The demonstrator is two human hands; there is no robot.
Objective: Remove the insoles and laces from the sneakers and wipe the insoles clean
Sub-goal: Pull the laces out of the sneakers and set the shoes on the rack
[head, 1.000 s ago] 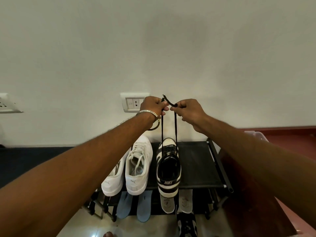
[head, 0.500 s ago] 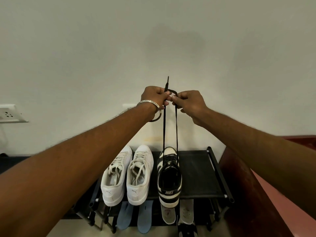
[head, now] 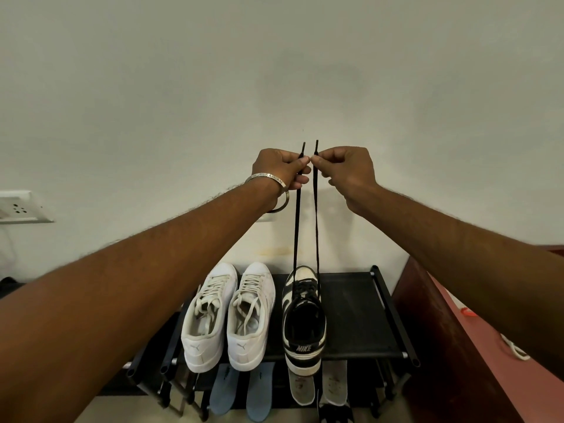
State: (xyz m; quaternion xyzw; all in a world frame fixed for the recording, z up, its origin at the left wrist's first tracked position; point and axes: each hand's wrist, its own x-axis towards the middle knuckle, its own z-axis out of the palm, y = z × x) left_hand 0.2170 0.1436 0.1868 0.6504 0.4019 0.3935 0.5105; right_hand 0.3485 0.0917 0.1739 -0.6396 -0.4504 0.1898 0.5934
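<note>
We see both arms stretched forward and up, each hand pinching one end of the black lace [head: 296, 233] between thumb and fingers. The left hand [head: 279, 169], with a metal bangle [head: 268, 178] at its wrist, grips the left strand; the right hand [head: 346, 169] grips the right strand, and the two thumbs nearly touch. Both lace tips stick up just above the fingers. The two strands hang down taut, side by side, to the black-and-white sneaker [head: 303, 319], where they are still threaded through the eyelets near its toe.

That sneaker stands on the top shelf of a black shoe rack [head: 360, 315], near the middle, heel at the front edge and toe towards the wall [head: 274, 71]. Just beside it to the left stand two white sneakers [head: 229, 315], touching each other, still laced, heels overhanging the front edge. The right half of the shelf is bare.

On the lower shelf, partly hidden by the top one, lie two blue insoles [head: 241, 392] below the white pair and two pale insoles [head: 319, 383] below the black-and-white sneaker. Another dark shoe [head: 335, 413] shows at the bottom edge, mostly cut off.

A white wall socket [head: 21, 207] sits at the left. Our left forearm covers the left end of the rack, and our right forearm crosses over a reddish-brown cabinet [head: 457, 346] to the right of the rack.
</note>
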